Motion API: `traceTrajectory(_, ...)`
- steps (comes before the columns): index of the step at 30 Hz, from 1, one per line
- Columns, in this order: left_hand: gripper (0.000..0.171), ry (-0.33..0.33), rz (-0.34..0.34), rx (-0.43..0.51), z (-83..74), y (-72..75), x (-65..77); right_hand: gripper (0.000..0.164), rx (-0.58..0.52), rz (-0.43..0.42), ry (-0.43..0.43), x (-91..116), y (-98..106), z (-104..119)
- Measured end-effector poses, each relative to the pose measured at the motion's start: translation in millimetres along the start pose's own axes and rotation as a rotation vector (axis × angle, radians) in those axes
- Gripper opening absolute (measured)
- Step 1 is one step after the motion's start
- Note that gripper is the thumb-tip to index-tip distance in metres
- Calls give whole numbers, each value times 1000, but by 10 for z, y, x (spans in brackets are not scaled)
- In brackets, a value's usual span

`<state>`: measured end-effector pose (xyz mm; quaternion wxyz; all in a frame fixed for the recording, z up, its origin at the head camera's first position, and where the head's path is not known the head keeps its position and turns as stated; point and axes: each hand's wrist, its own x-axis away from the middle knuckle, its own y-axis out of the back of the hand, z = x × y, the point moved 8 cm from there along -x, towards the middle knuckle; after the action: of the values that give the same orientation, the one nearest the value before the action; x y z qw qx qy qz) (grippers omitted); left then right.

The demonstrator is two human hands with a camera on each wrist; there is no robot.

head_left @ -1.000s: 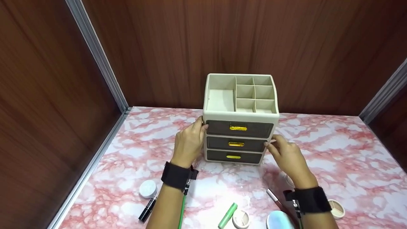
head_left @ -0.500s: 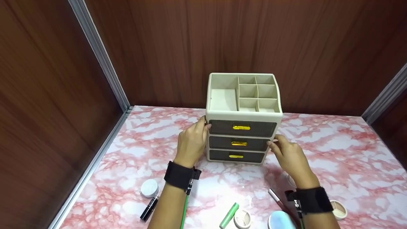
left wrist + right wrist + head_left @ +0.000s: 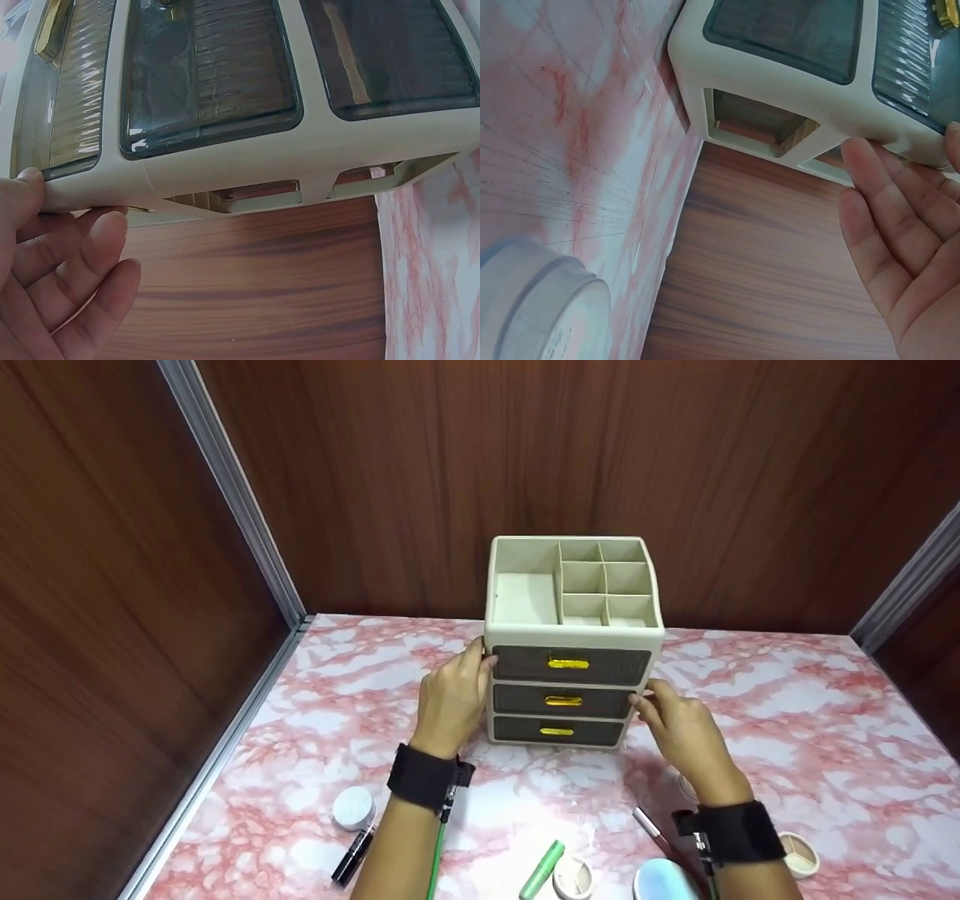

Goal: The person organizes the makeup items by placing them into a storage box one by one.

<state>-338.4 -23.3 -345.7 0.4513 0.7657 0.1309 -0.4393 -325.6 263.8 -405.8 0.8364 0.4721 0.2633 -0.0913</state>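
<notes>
Cream organizer [image 3: 574, 638] stands as before — left grip [image 3: 451, 699], right grip [image 3: 684, 733] holding it.

The marbled table [image 3: 285, 765] carries a drawer box [image 3: 574, 637] standing between the left fingers [image 3: 473, 654] and right fingers [image 3: 660, 691]. On their near side, leftward, lie a white jar [image 3: 353, 808] and black tube [image 3: 351, 858]; between both sets, a green tube [image 3: 542, 870] and palette [image 3: 574, 879]; nearer the right fingers, a slim tube [image 3: 652, 826], blue disc [image 3: 664, 883] and part-hidden jar [image 3: 686, 787]; to their right, a second palette [image 3: 799, 855].
</notes>
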Motion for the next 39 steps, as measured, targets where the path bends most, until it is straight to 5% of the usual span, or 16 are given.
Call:
traceTrajectory(21, 30, 8, -6, -21, 16, 33, 6, 25, 13, -16, 51, 3, 17, 30)
traceTrajectory(28, 31, -9, -34, -51, -50, 145, -13, 29, 7, -30, 31, 0, 109, 73)
traceTrajectory(39, 26, -66, -147, 70, -154, 420, -84, 22, 14, -227, 108, 8, 510, 299)
